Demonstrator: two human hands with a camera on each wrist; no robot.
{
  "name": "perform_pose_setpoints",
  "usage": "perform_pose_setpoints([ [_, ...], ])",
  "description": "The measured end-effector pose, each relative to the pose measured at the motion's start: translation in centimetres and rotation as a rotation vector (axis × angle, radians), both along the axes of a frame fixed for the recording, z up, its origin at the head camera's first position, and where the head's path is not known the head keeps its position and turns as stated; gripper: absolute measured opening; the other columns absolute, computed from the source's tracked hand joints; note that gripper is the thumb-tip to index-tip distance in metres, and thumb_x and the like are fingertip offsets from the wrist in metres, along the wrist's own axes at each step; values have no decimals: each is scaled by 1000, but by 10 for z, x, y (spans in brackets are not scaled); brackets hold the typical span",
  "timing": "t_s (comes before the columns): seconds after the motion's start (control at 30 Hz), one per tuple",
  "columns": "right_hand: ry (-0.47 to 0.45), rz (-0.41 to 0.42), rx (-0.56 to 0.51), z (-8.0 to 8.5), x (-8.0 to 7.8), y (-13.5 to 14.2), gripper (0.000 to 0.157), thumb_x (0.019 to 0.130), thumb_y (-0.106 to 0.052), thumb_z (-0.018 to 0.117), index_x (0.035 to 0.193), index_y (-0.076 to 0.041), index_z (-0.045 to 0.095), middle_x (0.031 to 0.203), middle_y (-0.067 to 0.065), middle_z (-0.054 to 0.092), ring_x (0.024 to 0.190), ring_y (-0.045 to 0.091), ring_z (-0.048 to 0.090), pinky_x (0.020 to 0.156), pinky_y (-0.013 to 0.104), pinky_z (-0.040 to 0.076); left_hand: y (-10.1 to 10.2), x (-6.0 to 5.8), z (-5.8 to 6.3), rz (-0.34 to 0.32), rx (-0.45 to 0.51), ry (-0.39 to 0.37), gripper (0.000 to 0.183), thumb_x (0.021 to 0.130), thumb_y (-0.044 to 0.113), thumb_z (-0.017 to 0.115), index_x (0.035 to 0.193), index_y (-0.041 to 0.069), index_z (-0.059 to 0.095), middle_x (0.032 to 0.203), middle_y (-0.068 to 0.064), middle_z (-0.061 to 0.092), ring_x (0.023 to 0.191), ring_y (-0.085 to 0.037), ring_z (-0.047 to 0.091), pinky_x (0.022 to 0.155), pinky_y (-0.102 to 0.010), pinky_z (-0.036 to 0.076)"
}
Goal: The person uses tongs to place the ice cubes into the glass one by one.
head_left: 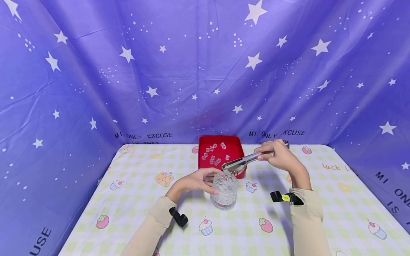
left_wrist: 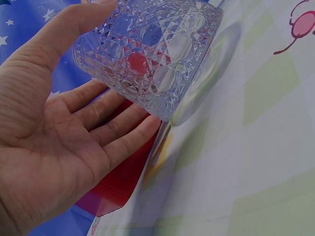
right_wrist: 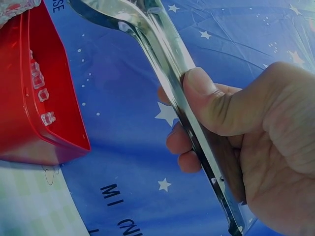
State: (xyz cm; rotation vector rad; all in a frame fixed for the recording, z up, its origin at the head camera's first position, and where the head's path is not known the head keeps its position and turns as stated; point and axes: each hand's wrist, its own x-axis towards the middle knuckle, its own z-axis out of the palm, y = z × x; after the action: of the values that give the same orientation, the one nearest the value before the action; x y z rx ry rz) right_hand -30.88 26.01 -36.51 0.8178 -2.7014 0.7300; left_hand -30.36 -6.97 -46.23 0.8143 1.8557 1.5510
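A clear cut-patterned glass (head_left: 224, 192) is in front of me on the checked tablecloth, and my left hand (head_left: 200, 180) holds its side. In the left wrist view the thumb and the curled fingers (left_wrist: 130, 120) come around the glass from two sides. My right hand (head_left: 279, 154) grips metal tongs (head_left: 246, 161), thumb along one arm of them as the right wrist view shows. The tongs' tips reach over the glass's mouth; whether a cube is between them I cannot tell. Behind the glass stands a red square box (head_left: 237, 144) with several small clear cubes (head_left: 211, 160).
The table wears a pale checked tablecloth (head_left: 128, 220) printed with cupcakes, strawberries and bears. A purple star-patterned curtain (head_left: 192, 71) encloses the back and both sides. Black wrist straps sit on both forearms.
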Motion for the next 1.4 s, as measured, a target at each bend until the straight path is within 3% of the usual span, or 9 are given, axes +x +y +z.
perform_pose_setpoints([
  [0.3, 5, -10, 7, 1, 0, 0, 20, 81, -2, 80, 101, -4, 81, 69, -7, 58, 67, 9, 43, 79, 34, 27, 0, 0, 0, -4, 6, -6, 65, 84, -1, 79, 144, 6, 53, 139, -20, 60, 131, -30, 57, 106, -35, 54],
  [0.63, 13, -38, -16, 3, 1, -1, 21, 83, -2, 79, 104, -3, 80, 69, -4, 59, 67, 11, 45, 83, 36, 27, 0, 1, 0, 8, 1, -10, 66, 84, 0, 79, 144, 7, 53, 137, -14, 62, 126, -20, 59, 106, -34, 54],
  [0.83, 11, -97, -42, 2, 2, -3, 25, 86, -4, 78, 111, -1, 77, 91, 10, 74, 85, 27, 62, 88, 41, 30, 0, 0, -2, 7, -2, -13, 65, 84, 0, 79, 143, 7, 53, 136, -13, 62, 125, -18, 60, 106, -33, 54],
  [1.07, 88, -181, -74, -3, -2, -9, 29, 89, -7, 76, 117, -1, 74, 105, 19, 75, 102, 39, 65, 90, 47, 32, 0, 0, -1, 4, 5, -15, 64, 84, -2, 78, 143, 7, 54, 136, -17, 62, 124, -20, 60, 105, -34, 54],
  [1.4, 186, -353, -68, -8, -4, -22, 35, 91, -19, 76, 123, -5, 72, 101, 15, 73, 85, 32, 58, 80, 49, 42, 1, -1, -2, 11, 0, -28, 65, 84, -3, 78, 143, 7, 54, 138, -13, 62, 127, -18, 59, 107, -33, 53],
])
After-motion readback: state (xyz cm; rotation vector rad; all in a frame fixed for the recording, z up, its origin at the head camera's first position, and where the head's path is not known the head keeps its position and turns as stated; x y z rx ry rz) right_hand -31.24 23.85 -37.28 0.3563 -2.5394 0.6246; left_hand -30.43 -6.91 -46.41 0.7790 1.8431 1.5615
